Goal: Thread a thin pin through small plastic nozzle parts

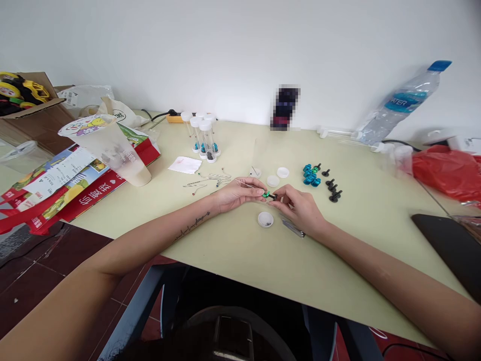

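Left hand (240, 195), nearly closed, pinches green part (266, 194); right hand (298, 204), likewise, black knob (272, 196); dish (265, 219) at their six o'clock

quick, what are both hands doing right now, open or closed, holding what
Left hand: closed, fingertips pinching the small green piece.
Right hand: closed, fingertips pinching the black piece at the green one's end.

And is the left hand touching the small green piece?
Touching: the head view shows the left hand pinching the small green piece at one end, with no gap visible.
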`<state>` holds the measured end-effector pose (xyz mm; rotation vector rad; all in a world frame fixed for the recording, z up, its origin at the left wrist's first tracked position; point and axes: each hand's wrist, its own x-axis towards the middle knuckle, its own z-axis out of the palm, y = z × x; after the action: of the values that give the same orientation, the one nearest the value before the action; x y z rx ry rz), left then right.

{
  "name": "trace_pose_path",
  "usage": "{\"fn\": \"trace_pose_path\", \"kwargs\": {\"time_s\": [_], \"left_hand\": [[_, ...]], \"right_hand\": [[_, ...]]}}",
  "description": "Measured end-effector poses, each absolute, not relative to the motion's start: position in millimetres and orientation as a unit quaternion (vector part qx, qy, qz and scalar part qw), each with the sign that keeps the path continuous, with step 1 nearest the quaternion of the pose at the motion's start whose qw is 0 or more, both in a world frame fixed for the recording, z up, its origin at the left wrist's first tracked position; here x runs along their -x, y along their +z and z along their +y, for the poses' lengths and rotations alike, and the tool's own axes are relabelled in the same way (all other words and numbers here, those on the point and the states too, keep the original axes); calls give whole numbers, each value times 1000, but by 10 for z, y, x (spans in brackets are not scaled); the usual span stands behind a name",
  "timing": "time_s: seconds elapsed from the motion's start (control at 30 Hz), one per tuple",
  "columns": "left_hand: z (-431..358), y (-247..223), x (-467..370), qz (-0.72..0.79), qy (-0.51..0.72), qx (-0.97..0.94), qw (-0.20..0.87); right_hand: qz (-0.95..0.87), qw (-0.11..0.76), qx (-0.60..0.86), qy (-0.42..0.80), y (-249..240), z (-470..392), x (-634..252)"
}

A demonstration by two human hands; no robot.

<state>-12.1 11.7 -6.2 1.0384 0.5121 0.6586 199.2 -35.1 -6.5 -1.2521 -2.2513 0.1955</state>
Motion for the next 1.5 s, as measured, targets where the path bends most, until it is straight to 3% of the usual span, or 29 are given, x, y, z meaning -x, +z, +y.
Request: {"fn": "trace_pose_path", "kwargs": {"time_s": [0.5,0.87,1.33,1.5], "left_hand": [[106,-59,116,233,295,-500,781],[120,-64,124,245,307,-485,782],[116,-65,121,235,294,-495,784],[121,-76,118,234,302,-489,784]], "right_hand": [[-847,248,463,77,-19,-347,-1981],[-839,290,457,59,-88,-335,-1990],[-844,213,481,102,2,-341,-1979],[-841,226,486,80,-24,-337,-1976]]}}
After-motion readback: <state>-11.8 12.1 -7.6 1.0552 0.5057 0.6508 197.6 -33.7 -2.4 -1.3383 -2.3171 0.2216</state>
